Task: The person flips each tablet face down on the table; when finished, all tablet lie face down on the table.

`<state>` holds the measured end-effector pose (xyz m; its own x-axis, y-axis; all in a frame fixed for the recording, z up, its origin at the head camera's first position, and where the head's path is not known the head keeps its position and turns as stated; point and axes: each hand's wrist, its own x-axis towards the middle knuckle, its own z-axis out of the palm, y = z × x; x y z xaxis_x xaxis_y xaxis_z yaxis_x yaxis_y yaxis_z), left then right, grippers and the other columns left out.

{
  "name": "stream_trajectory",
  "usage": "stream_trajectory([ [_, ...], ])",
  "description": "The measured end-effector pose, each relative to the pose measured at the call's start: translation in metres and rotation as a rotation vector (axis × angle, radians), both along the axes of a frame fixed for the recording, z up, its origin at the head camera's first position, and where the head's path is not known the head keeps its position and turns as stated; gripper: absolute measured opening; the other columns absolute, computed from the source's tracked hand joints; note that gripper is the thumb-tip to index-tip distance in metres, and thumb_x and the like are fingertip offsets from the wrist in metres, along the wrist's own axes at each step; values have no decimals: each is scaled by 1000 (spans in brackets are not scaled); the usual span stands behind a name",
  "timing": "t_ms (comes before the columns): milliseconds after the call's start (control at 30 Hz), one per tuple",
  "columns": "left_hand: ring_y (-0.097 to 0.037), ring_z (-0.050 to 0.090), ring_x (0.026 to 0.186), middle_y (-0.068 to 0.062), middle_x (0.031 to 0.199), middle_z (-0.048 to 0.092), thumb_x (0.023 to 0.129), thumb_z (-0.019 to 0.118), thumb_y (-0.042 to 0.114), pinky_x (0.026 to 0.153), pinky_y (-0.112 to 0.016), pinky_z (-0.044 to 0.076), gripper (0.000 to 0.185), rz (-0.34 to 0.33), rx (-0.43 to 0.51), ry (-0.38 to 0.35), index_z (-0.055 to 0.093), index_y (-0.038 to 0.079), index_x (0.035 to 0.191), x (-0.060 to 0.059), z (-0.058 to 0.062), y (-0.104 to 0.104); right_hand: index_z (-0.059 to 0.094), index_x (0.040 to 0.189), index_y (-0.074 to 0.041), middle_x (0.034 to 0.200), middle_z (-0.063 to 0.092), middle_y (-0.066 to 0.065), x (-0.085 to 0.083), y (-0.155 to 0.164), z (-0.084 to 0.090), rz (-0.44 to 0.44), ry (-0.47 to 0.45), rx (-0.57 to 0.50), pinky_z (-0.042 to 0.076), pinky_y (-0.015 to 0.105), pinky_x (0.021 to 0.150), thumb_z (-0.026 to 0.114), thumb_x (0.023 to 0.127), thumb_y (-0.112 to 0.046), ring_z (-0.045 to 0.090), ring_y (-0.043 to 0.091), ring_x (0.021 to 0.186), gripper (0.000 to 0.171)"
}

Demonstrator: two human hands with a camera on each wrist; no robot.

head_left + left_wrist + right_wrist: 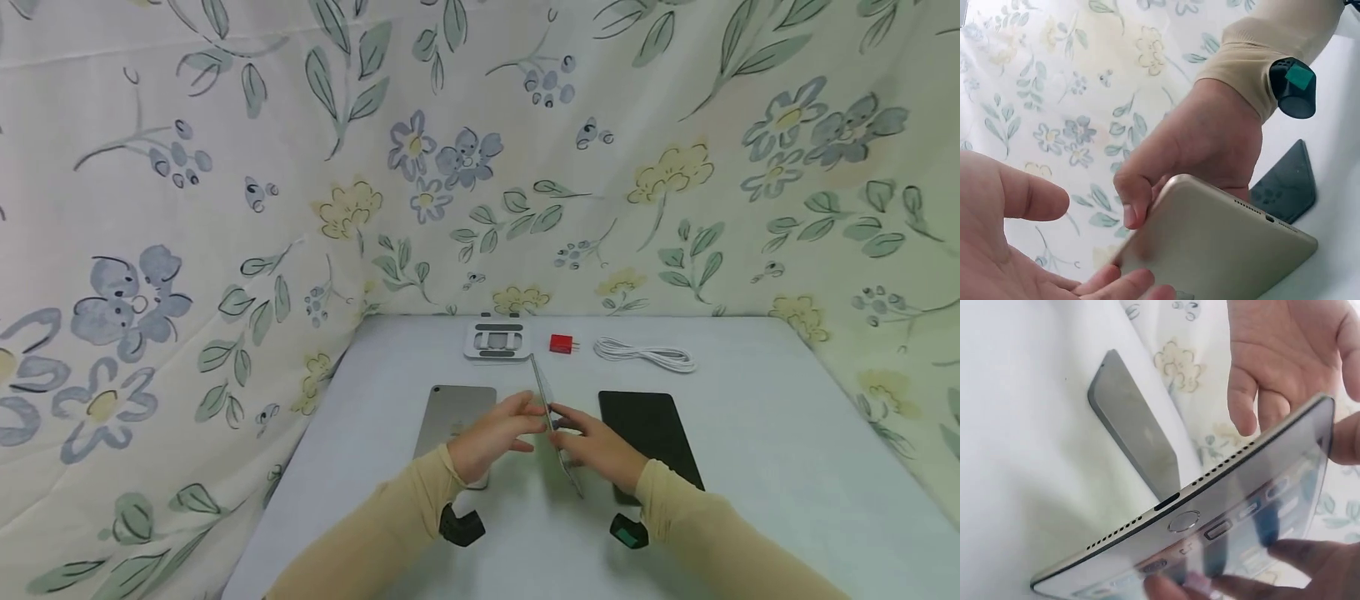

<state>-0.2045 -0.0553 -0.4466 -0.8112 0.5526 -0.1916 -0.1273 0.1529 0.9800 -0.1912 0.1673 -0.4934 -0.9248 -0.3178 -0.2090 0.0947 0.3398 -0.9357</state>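
Note:
A thin gold tablet [556, 429] stands on edge above the table between both hands. My right hand [576, 435] grips it, with the thumb [1132, 203] curled over its gold back [1222, 250] and the fingers [1310, 575] on the glass screen [1241, 531]. My left hand [525, 421] is spread with straight fingers [1244, 403] against the back side, and its fingertips [1119, 284] touch the tablet's lower edge. The home button and port end faces the right wrist camera.
A silver tablet [459, 412] lies face down at the left, and a black tablet [651, 433] lies at the right. Further back are a folding stand [495, 340], a red charger plug [561, 343] and a coiled white cable [645, 355]. Flowered cloth walls surround the table [772, 450].

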Motion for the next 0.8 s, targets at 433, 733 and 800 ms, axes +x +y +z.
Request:
stream_trajectory([
  [433,-40,49,145,-17,163,44,115,38,52,113,-55,45,69,-121,-240,-58,36,4,165,-1,-32,22,43,162,-3,149,57,23,15,38,2,-197,177,-108,53,61,102,55,110,-17,57,41,132,54],
  [733,-42,55,137,-20,163,43,115,30,56,114,-64,40,74,-130,-306,-73,33,0,165,0,-42,30,28,165,4,156,49,29,20,51,-8,-214,157,-123,44,63,112,44,111,-6,53,44,139,58],
  [800,-43,55,137,-20,163,43,116,28,55,112,-63,43,73,-130,-316,-63,34,0,164,1,-41,30,25,165,7,157,47,31,19,50,-12,-196,139,-115,46,61,111,43,111,-4,53,45,139,59],
])
